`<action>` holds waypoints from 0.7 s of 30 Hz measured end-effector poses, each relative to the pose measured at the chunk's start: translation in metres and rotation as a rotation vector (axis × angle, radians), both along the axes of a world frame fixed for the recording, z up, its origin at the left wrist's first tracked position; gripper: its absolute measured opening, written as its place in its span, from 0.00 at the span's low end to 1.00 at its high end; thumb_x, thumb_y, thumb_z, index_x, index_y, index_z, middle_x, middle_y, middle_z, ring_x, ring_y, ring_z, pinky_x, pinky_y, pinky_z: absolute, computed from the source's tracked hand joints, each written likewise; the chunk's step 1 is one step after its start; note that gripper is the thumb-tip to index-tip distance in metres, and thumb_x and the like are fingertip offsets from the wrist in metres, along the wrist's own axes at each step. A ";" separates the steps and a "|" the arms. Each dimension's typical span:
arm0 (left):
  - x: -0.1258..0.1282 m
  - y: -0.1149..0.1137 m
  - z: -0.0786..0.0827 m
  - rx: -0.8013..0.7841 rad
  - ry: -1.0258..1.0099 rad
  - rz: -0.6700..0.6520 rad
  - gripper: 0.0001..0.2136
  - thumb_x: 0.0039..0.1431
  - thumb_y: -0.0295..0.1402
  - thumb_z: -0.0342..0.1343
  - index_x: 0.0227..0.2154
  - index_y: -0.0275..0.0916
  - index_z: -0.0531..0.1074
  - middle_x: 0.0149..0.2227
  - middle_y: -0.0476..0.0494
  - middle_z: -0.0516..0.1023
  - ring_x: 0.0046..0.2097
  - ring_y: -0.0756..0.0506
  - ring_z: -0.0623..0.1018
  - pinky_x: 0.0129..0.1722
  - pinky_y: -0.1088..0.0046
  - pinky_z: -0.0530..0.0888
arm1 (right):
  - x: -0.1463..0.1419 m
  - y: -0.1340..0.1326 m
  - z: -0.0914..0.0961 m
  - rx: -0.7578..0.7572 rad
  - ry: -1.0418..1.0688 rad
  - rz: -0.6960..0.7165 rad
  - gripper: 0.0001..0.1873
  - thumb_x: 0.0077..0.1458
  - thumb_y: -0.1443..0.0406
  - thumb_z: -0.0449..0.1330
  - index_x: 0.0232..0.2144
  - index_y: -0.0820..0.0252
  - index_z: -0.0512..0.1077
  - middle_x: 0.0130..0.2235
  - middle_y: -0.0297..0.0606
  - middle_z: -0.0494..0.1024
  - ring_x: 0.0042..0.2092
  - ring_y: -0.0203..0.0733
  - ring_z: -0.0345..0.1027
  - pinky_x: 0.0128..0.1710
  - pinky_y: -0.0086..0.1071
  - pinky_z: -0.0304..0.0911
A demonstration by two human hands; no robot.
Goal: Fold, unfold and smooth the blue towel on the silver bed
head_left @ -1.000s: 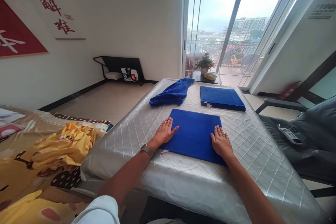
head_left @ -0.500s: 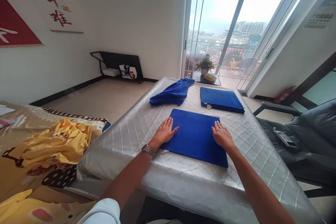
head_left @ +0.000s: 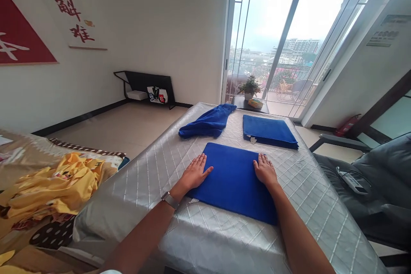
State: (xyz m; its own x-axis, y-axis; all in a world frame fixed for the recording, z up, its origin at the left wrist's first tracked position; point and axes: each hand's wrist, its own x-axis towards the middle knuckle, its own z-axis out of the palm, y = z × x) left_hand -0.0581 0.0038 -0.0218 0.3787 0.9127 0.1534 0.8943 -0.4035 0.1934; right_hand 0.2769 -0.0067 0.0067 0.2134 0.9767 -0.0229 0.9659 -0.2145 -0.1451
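Observation:
A blue towel, folded into a flat rectangle, lies on the silver quilted table cover in front of me. My left hand rests flat along its left edge, fingers stretched out and thumb on the cloth. On the opposite edge lies my right hand, palm down with the fingers extended. Neither hand grips anything. Beyond, to the right, sits a neat stack of folded blue towels with a small white tag at its front. A crumpled blue towel lies loosely at the far left.
Yellow clothing is heaped on a bed to the left. A dark armchair with a white power strip stands on the right. Past the table's far end, a potted plant stands by the glass door.
The view has tilted up slightly, so the table and towels sit lower in the picture. Both hands stay flat on the towel's side edges.

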 end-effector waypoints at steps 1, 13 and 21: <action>0.000 -0.001 0.001 -0.001 0.004 0.000 0.39 0.70 0.56 0.30 0.70 0.28 0.51 0.72 0.29 0.51 0.72 0.38 0.53 0.70 0.58 0.53 | -0.001 0.000 0.001 -0.003 0.000 -0.009 0.37 0.70 0.55 0.33 0.72 0.70 0.46 0.74 0.44 0.44 0.74 0.43 0.33 0.71 0.41 0.33; 0.050 0.017 0.044 -0.036 0.132 -0.042 0.42 0.68 0.60 0.32 0.68 0.25 0.58 0.70 0.28 0.56 0.71 0.34 0.56 0.70 0.56 0.51 | -0.002 0.001 -0.001 0.005 0.040 -0.024 0.36 0.70 0.55 0.34 0.72 0.69 0.46 0.74 0.43 0.44 0.74 0.44 0.33 0.71 0.43 0.32; 0.205 0.028 0.039 -0.067 -0.055 -0.423 0.34 0.73 0.51 0.28 0.68 0.32 0.58 0.70 0.35 0.60 0.71 0.44 0.58 0.70 0.65 0.54 | 0.002 -0.001 -0.002 -0.021 -0.031 0.018 0.34 0.69 0.60 0.34 0.73 0.66 0.45 0.75 0.41 0.43 0.74 0.42 0.32 0.71 0.43 0.34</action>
State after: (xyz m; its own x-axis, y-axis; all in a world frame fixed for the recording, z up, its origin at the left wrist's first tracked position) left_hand 0.1469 0.0319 0.0172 0.7147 0.6873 0.1299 0.6402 -0.7176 0.2741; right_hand 0.2788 -0.0081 0.0048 0.1968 0.9798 -0.0368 0.9736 -0.1997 -0.1109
